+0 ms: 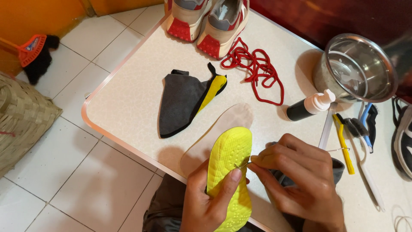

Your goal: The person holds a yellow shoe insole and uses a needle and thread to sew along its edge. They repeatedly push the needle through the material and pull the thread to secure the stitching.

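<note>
**Yellow sole in hand, needle at its edge**

Held upright over the near edge of the tabletop (128, 103): a yellow shoe sole (228, 172), dotted tread side up, toe pointing away. Left hand (210, 202) wrapped around its lower half, thumb pressed on the right rim. Right hand (296, 180) pinched narrow on a thin needle-like tool (243, 164) whose tip meets the sole's right edge, just above the left thumb. Too fine to tell whether thread runs through it.

Judging by how things lie, early to middle of the work. Already apart and laid out: a grey and yellow fabric upper (184, 103) flat near the tabletop's middle, a pale insole (223, 126) lying just beyond the held sole, red laces (257, 71) loose toward the far edge beside a pair of red and white sneakers (208, 21). Not yet joined: sole and upper, well apart from each other.

Toward the right edge: a steel bowl (358, 68), a small dark pump bottle (309, 107) on its side, a yellow-handled brush (343, 144) and a blue-handled one (367, 126), none touched by either hand.
</note>
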